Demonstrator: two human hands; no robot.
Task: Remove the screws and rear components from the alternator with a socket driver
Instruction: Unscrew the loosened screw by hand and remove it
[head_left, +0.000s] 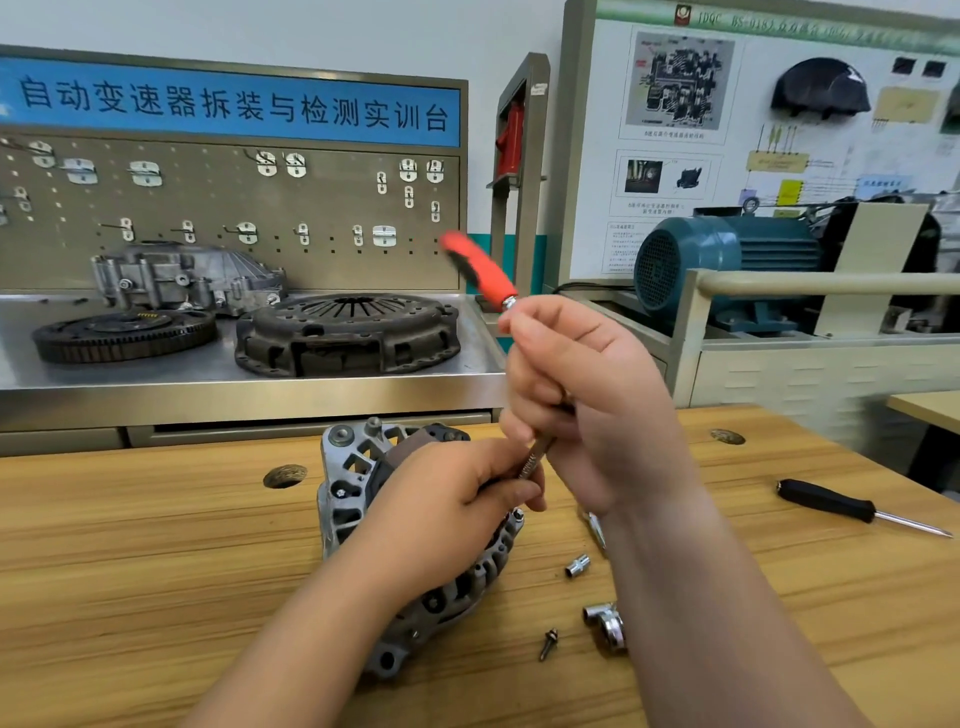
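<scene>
Left hand pinches the socket driver by its shaft low over the alternator, right hand grips it higher, seemingly loosening a rear screw; the next move calls for steady, seated turning.

**Fig. 1. The person's two hands and forearms, seen from the head camera.**
The left hand and right hand are both bare. The left forearm and right forearm are also bare, uncovered from the wrists down to the lower edge of the view. The fingers are bare along all their visible length, with creases showing at the joints. The right forearm takes up more of the view than the left.
</scene>
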